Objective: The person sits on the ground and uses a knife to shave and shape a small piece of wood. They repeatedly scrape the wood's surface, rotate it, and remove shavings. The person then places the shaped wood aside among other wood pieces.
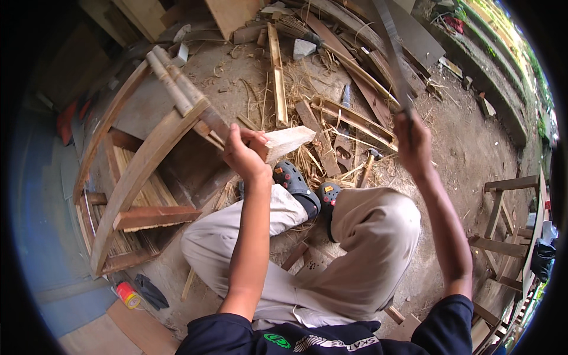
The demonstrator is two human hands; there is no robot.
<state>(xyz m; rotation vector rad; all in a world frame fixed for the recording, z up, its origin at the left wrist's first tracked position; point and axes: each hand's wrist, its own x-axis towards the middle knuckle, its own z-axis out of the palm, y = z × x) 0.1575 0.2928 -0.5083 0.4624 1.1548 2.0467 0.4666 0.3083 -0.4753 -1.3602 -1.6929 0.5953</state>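
My right hand (pixel 413 145) is raised at the right, its fingers wrapped round the handle of a machete (pixel 392 53). The long grey blade points up past the top edge. At centre-left my left hand (pixel 247 152) grips a piece of wood (pixel 290 142) with a pale, cut, pointed end facing right. Blade and wood are well apart. Just left of that hand stands a curved wooden frame (pixel 148 157) with bamboo poles (pixel 174 83) across its top. Whether the brown strip behind my fingers belongs to the held piece, I cannot tell.
Below the wood are my feet in dark clogs (pixel 290 180). A hammer (pixel 370 165), a handsaw (pixel 343 148), split bamboo (pixel 277 77) and shavings lie on the ground ahead. Planks (pixel 355 71) are piled beyond. Another wooden frame (pixel 503 236) stands right; a red-yellow can (pixel 127 294) lies lower left.
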